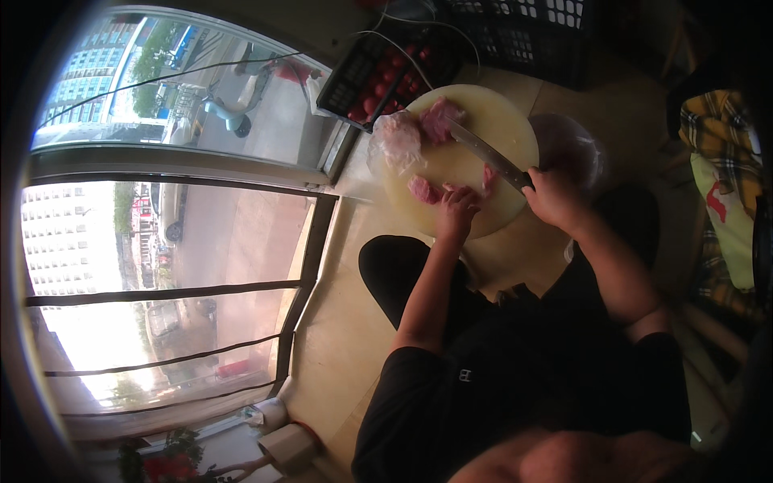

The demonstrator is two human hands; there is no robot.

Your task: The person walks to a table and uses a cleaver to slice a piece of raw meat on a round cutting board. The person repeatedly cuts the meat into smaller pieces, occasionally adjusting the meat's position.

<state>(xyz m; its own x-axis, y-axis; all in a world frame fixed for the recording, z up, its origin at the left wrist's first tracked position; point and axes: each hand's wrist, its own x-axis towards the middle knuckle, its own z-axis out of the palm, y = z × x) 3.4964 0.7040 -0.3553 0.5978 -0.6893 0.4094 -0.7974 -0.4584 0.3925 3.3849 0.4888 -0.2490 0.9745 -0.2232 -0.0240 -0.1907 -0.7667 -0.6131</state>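
A round, pale cutting board (513, 130) lies before my knees. My right hand (555, 196) grips the dark handle of a long kitchen knife (486, 151). Its blade slants across the board, and the tip is at a larger chunk of raw meat (442, 118). With fingers curled, my left hand (458, 211) is on a small piece of raw meat (450, 186) near the board's front, partly hidden by the fingers. Another meat piece (424, 190) lies just left of them, and a thin strip (489, 179) lies to the right. A clear plastic bag (398, 142) with pinkish contents sits at the board's left edge.
Behind the board stands a black plastic crate (341, 90) of round red produce (380, 90). More black crates (513, 36) stand farther back. A clear plastic-lined container (574, 148) is right of the board. Glass panes (241, 235) run along the left; plaid cloth (718, 130) hangs at right.
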